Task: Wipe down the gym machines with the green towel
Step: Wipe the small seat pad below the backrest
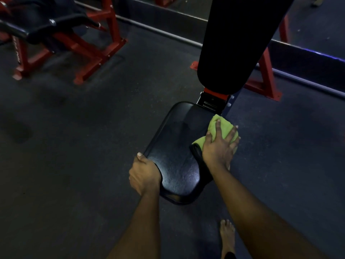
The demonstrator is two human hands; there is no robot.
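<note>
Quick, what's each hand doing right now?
Left hand: closed, gripping the left edge of the black seat pad.
Right hand: open, fingers spread, pressing the green towel onto the pad's right edge.

Green towel (221, 130), black seat (175, 156)

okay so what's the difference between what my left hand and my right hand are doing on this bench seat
The left hand is bare and curls around the near left edge of the seat pad; the right hand lies flat with fingers spread. The left holds no cloth, while the right presses the green towel onto the seat's far right edge. Both touch the same black seat.
</note>
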